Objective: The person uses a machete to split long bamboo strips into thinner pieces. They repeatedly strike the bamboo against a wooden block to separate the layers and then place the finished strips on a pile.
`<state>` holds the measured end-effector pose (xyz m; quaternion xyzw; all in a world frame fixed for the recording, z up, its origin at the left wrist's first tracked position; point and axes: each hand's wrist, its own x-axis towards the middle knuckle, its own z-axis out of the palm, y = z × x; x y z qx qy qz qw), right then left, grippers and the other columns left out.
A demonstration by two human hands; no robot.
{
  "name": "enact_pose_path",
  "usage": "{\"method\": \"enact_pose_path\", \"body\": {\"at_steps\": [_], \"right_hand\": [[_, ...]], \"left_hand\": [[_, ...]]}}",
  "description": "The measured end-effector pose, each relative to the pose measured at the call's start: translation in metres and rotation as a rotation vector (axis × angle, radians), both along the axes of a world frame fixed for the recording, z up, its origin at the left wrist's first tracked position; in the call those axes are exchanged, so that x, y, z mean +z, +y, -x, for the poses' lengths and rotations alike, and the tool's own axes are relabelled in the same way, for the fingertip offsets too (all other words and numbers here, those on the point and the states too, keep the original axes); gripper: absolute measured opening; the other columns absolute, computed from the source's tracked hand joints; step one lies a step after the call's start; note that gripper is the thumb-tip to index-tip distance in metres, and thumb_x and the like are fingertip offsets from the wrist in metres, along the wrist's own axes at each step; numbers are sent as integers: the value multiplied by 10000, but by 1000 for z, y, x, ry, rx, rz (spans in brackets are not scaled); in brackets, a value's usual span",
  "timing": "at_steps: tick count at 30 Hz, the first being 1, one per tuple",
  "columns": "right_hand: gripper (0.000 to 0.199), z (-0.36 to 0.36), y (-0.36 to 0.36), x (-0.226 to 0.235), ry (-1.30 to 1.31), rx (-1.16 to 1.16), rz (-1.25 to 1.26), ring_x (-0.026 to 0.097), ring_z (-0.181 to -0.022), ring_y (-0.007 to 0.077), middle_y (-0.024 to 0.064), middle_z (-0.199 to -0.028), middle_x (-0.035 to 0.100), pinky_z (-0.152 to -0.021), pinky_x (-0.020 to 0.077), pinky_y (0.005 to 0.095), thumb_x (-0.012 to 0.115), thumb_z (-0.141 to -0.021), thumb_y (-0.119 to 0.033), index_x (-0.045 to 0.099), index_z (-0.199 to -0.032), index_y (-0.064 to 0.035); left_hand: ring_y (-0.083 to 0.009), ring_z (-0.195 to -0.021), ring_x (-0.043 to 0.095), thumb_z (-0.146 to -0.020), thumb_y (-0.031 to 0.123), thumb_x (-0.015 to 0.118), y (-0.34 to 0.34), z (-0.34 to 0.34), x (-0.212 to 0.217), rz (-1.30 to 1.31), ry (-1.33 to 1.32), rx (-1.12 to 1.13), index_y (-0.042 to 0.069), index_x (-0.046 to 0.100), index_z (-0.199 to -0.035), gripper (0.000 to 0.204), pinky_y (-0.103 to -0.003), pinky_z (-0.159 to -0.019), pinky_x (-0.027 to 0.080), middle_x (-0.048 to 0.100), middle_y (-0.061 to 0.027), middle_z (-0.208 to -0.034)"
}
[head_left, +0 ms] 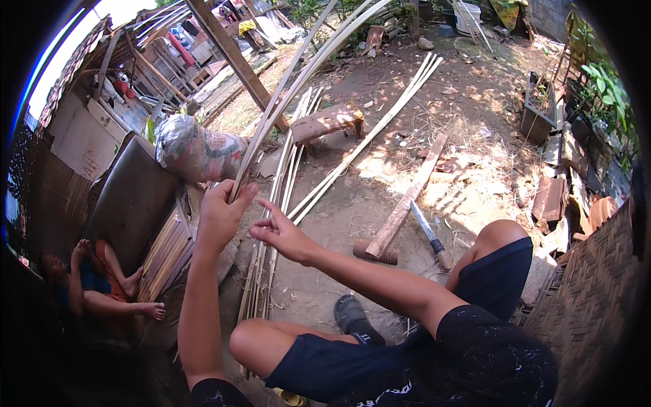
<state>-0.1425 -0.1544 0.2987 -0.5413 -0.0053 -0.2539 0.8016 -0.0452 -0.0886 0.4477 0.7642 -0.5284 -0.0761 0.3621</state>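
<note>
Gripping bamboo strips (298, 74) in left hand (220, 216)

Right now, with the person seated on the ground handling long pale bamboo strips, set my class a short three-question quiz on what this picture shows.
1. True or false: the left hand grips the long pale bamboo strips that rise up and away from the person.
2. Which tool lies on the dirt by the right knee: (a) a hammer, (b) a long-bladed knife with a wooden handle, (c) a saw?
3. Fill in: the right hand is ____, fingers spread, beside the strips.

Key: 1 true; 2 b; 3 open.
</note>
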Motion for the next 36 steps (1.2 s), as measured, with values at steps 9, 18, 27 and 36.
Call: {"method": "enact_pose_path", "body": {"at_steps": [9, 18, 27, 36], "right_hand": [[316, -20, 64, 66, -369, -262, -311, 544, -680, 99, 14, -840, 516, -620, 489, 277, 453, -1066, -349, 413, -1225, -79], [438, 60, -120, 126, -476, -166, -590, 282, -487, 53, -48, -667, 315, -438, 301, 231, 388, -1034, -559, 456, -1041, -127], [502, 73, -201, 95, -502, -339, -606, 350, -558, 56, -16, -764, 377, -446, 348, 211, 343, -1054, -527, 495, -1147, -58], [340, 88, -224, 26, -231, -558, -621, 430, -570, 77, -28, -730, 413, -507, 431, 236, 530, -1029, -404, 475, -1139, -86]], "left_hand": [[-126, -873, 573, -847, 491, 772, -79, 85, 61, 48, 239, -195, -48, 584, -1196, 669, -261, -719, 459, 612, -83, -934], [-394, -1344, 451, -720, 806, 630, 57, 43, 13, -110, -175, -84, 41, 203, -1550, 1206, -459, -1103, 367, 412, -330, -1437], [-276, -1001, 664, -777, 503, 792, 163, 72, -81, -480, 330, 5, 45, 289, -1479, 978, -377, -871, 505, 672, -212, -1061], [-406, -720, 607, -880, 272, 736, 152, 105, -136, -238, -299, 239, -15, 604, -886, 315, -439, -646, 477, 599, -200, -756]]}}
